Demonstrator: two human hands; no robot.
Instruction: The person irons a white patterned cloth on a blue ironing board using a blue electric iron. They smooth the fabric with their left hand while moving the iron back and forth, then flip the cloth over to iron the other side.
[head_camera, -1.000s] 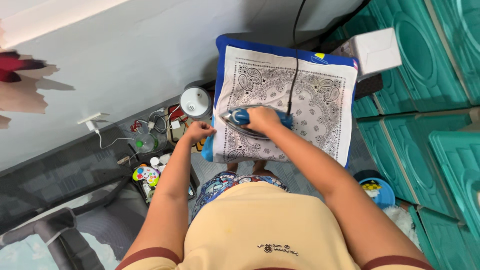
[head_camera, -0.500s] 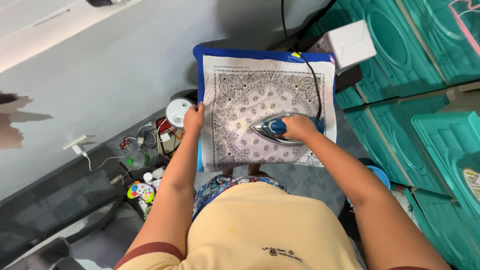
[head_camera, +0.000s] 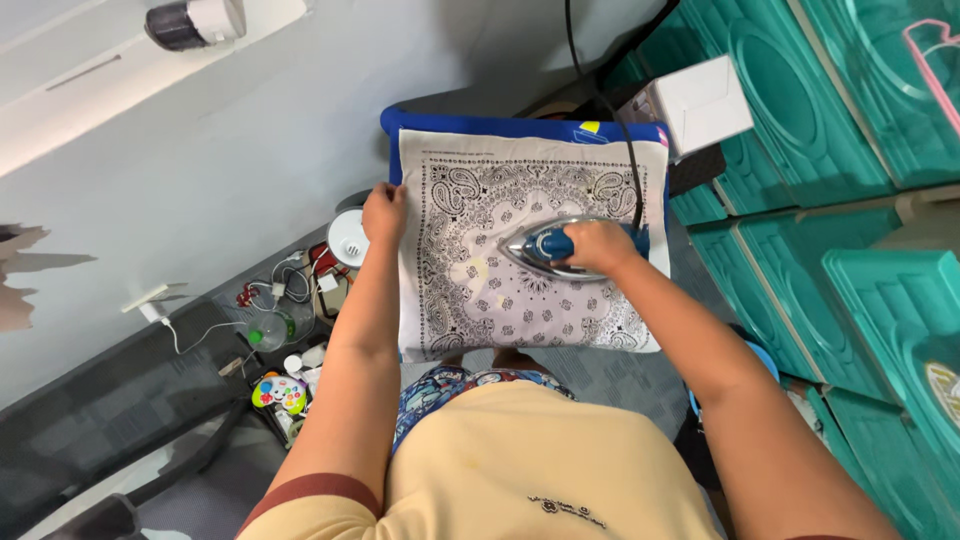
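In the middle of the frame, a white bandana (head_camera: 500, 260) with black paisley print, spread flat over a blue padded board (head_camera: 480, 125). On the right half of the cloth, a blue and silver iron (head_camera: 545, 250), flat on the fabric, tip toward the left. Right hand (head_camera: 598, 246) closed around the iron handle, fingers fully wrapped. Left hand (head_camera: 384, 212) at the left edge of the cloth, fingers bent and pressed on the border; whether pinching or only pressing, cannot tell. Black cord (head_camera: 620, 150) up from the iron to the top of the frame. At right, stacked teal plastic drawers (head_camera: 860, 200) and a white box (head_camera: 700, 100). At left, pale wall; below it, dark floor with a small white round appliance (head_camera: 347, 240), tangled cables (head_camera: 290, 285) and a colourful toy (head_camera: 280, 392).
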